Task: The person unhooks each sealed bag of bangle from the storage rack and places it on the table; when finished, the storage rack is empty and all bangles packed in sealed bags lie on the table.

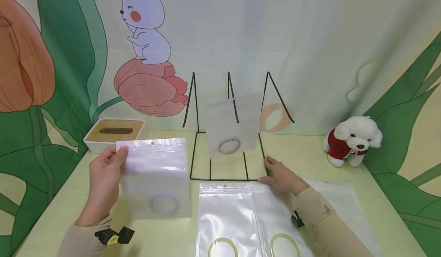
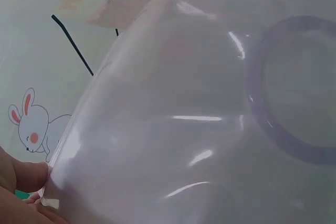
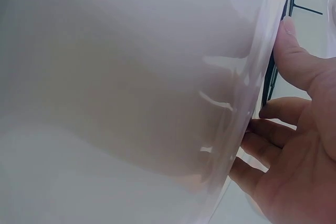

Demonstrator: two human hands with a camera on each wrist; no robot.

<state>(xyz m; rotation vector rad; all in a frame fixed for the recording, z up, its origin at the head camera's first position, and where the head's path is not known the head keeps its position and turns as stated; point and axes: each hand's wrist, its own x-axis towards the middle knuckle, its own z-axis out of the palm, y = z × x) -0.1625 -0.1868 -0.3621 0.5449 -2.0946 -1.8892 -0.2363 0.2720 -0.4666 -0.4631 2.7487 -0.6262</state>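
My left hand (image 1: 106, 176) pinches the upper left corner of a clear zip bag (image 1: 151, 172), held upright over the table. A pale purple ring, like a bangle (image 2: 257, 90), shows inside it. Beyond the bags stands a black wire rack (image 1: 220, 179) with three prongs. Another zip bag (image 1: 234, 123) hangs from its middle prong, with a brownish ring (image 1: 220, 146) inside. My right hand (image 1: 284, 176) touches the rack's front right corner, thumb and forefinger spread. In the right wrist view a clear bag (image 3: 131, 87) covers much of the picture beside the fingers.
Zip bags with yellow-green rings (image 1: 224, 241) lie on the table in front of the rack, and one more bag (image 1: 339, 203) lies partly under the right arm. A tissue box (image 1: 100, 146) stands back left; a white toy dog (image 1: 356, 142) sits at the right. Behind hangs a printed curtain.
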